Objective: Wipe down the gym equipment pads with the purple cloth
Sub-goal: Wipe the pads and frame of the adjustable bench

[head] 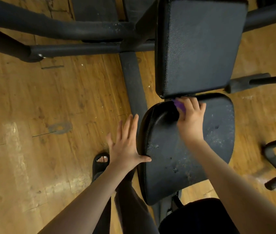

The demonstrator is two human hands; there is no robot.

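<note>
Purple cloth [179, 105] shows as a small bunched patch under our right hand [191, 119], whose fingers curl over it and press it down at the far edge of the seat pad [193, 149], roughly twelve o'clock on that pad, right at the seam where it meets the back pad [199, 48]. We judge the grip is bunched rather than flat so the fingertips can work the cloth into that narrow gap; most of the cloth is hidden beneath the hand, so its full extent cannot be told. Our left hand [125, 146] lies open, fingers straight and spread, palm against the seat pad's rounded side at about nine o'clock, thumb resting on the top surface. It holds nothing; the likely purpose is to brace the pad and steady our lean while the right hand scrubs. Surface note: the seat pad looks darker and cleaner toward ten o'clock, while pale speckling remains from one through four o'clock, so we judge the wipe only partly done there. The back pad, beyond at twelve o'clock, shows no cloth contact now. Outward: black steel frame [134, 81] runs under both pads across a worn wooden floor [49, 115], and one sandalled foot [101, 162] stands at seven o'clock, just beside the frame.
</note>
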